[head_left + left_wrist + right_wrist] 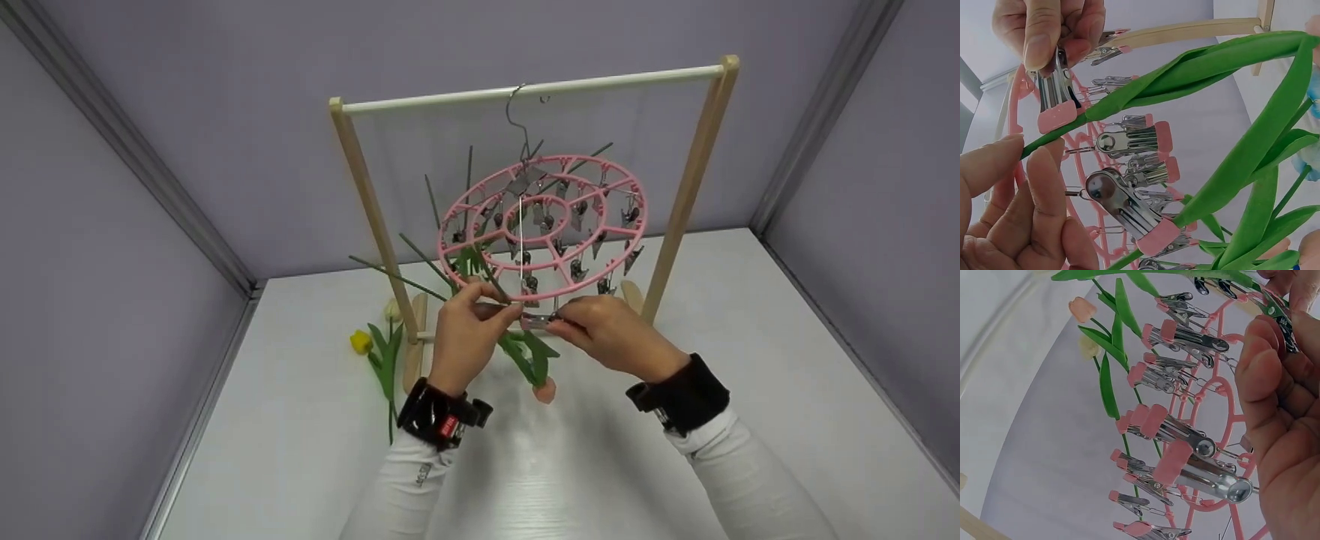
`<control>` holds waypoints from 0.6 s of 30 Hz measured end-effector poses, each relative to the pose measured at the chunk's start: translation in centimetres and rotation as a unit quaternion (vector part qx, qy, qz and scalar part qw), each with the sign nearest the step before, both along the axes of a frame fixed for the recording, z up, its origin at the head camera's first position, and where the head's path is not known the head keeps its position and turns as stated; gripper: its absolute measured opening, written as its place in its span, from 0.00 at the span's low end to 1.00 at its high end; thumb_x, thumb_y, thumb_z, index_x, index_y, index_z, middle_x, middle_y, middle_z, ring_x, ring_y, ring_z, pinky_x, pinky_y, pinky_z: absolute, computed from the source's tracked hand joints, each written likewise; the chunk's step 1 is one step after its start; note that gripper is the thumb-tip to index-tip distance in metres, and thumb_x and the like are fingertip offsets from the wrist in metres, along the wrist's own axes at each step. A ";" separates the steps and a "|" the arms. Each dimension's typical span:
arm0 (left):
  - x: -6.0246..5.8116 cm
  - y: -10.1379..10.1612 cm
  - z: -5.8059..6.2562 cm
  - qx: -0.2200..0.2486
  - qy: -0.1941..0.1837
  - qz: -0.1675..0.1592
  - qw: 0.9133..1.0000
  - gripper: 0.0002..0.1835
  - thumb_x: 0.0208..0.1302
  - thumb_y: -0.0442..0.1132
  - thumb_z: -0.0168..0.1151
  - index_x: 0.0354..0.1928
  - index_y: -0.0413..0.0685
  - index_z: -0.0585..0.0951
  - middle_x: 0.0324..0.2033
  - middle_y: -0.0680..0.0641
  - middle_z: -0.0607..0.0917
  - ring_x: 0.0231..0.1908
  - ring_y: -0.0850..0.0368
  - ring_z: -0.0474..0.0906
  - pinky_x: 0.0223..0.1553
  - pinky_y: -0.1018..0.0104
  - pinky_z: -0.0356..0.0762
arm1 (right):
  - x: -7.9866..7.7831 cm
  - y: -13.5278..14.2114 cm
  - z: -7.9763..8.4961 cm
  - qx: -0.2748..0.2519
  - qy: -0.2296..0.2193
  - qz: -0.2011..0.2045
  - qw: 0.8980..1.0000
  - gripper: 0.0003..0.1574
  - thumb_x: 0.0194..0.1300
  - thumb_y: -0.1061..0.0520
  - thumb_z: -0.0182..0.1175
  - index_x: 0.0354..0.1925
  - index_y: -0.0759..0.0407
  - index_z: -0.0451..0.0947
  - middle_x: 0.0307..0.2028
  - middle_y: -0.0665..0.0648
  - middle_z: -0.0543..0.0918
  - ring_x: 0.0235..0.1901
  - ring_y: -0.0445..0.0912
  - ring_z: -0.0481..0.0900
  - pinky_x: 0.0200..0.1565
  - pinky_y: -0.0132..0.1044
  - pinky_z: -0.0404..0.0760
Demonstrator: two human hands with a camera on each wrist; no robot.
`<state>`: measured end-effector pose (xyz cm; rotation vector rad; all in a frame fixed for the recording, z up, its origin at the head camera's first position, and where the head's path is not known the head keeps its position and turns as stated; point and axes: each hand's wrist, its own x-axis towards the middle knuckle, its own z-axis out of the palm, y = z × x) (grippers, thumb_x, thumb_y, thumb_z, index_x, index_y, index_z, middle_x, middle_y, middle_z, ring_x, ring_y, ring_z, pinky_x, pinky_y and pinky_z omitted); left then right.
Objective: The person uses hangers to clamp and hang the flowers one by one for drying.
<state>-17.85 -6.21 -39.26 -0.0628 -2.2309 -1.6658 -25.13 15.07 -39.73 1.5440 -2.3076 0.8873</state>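
A pink round clip hanger (577, 288) hangs in front of me, with several metal clips dangling from it. My left hand (469, 330) pinches a tulip's green stem (1053, 135) between thumb and fingers, just below the rim. Beside it my right hand (615, 330) pinches the handle end of a metal clip (1055, 102), whose pink tips lie against that stem. Whether the tips grip the stem, I cannot tell. Long green leaves (1196, 67) spread from the stem. A peach tulip head (545, 390) hangs below the hands in the head view.
The hanger's hook (511, 112) sits over the white bar (420, 100) of a wooden rack (686, 195). Other stems stick up behind the ring, held in clips. A yellow tulip (361, 342) and a whitish tulip (392, 310) are at the rack's left foot, above the white table (285, 420).
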 end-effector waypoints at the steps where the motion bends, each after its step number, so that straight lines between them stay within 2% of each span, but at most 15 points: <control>1: 0.0 0.1 0.0 0.000 0.003 -0.002 1.000 0.09 0.63 0.40 0.70 0.39 0.45 0.80 0.36 0.50 0.88 0.38 0.61 0.86 0.35 0.63 0.82 | 0.0 0.0 0.0 0.002 0.000 0.001 1.000 0.14 0.71 0.55 0.61 0.28 0.57 0.77 0.19 0.45 0.66 0.19 0.38 0.64 0.23 0.33 0.66; 11: 0.1 0.3 0.4 -0.017 0.035 0.010 0.999 0.10 0.61 0.42 0.72 0.39 0.44 0.83 0.34 0.50 0.89 0.38 0.61 0.86 0.33 0.65 0.81 | 0.1 -0.2 0.3 0.008 0.010 0.019 1.000 0.16 0.72 0.56 0.61 0.25 0.57 0.74 0.18 0.45 0.64 0.18 0.37 0.62 0.23 0.33 0.64; 18: 0.1 0.3 0.3 -0.015 0.040 0.002 0.999 0.10 0.61 0.41 0.72 0.39 0.43 0.83 0.33 0.49 0.89 0.33 0.57 0.86 0.32 0.65 0.80 | 0.1 -0.3 0.3 0.040 -0.010 0.001 0.999 0.18 0.74 0.50 0.58 0.27 0.55 0.74 0.19 0.45 0.65 0.19 0.38 0.64 0.25 0.34 0.66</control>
